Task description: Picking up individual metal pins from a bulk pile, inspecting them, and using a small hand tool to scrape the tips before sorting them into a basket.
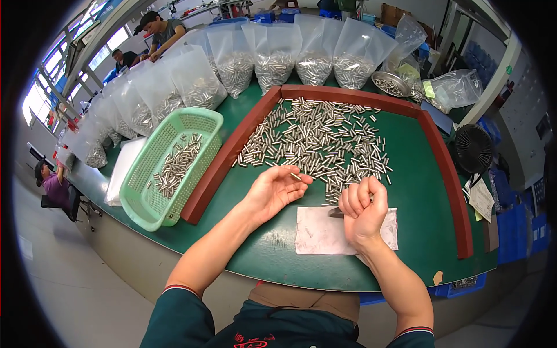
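My left hand lies palm up on the green table and pinches one small metal pin between thumb and fingertips. My right hand is curled into a fist above a white sheet, with a dark metal piece showing at its lower left. Whether it grips several pins I cannot tell. A wide heap of shiny metal pins spreads just beyond both hands, inside a brown wooden frame.
A green plastic basket holding several pins sits left of the frame. Clear bags of pins line the table's far and left edges. A metal bowl and a black fan are at right. Other people work in the background at upper left.
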Available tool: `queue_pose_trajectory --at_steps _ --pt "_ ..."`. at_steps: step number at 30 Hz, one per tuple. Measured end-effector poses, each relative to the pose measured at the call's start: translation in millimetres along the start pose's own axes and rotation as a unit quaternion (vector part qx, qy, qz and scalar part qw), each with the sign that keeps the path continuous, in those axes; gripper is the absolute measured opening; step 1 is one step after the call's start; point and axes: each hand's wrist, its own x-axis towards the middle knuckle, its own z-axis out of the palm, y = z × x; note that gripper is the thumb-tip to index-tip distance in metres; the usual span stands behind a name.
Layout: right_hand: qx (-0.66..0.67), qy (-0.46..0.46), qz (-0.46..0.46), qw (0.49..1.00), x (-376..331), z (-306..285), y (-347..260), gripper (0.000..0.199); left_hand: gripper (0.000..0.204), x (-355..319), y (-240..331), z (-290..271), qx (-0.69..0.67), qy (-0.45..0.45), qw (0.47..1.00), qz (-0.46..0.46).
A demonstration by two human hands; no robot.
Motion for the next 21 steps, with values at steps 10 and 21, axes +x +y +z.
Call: queue_pose_trajectory --at_steps 10,21 --pt "-0.009 -0.013 -0.002 1.000 -1 1 5 0.040 0.020 23 -20 3 0.711 0.052 0.604 0.357" --pt "-0.020 -0.036 -0.021 0.999 -4 0 7 0.042 0.016 15 -13 -7 0.409 -0.018 0.891 0.198"
